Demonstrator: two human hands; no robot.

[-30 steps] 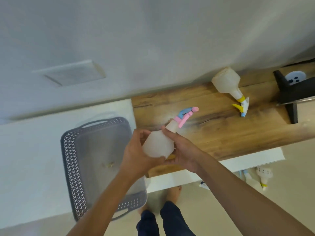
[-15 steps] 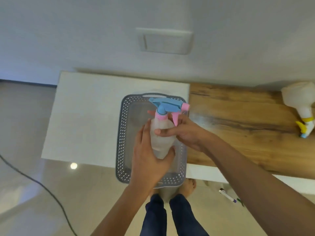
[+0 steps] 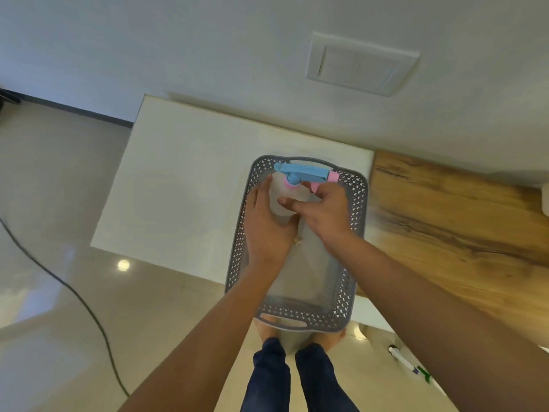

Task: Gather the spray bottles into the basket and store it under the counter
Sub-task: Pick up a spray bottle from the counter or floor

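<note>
Curling round a translucent white spray bottle (image 3: pixel 282 200) from both sides: left hand (image 3: pixel 267 227) wrapping the body, right hand (image 3: pixel 323 209) laying fingers (image 3: pixel 289 202) across the shoulder. Standing upright inside the far end of a grey perforated basket (image 3: pixel 355 233), showing a blue trigger head with pink collar and nozzle. Bearing no readable label or writing. Hiding the bottle's lower half behind the hands. Overhanging the near edge of a white counter (image 3: pixel 184 185), beside a wooden top (image 3: pixel 460 227).
</note>
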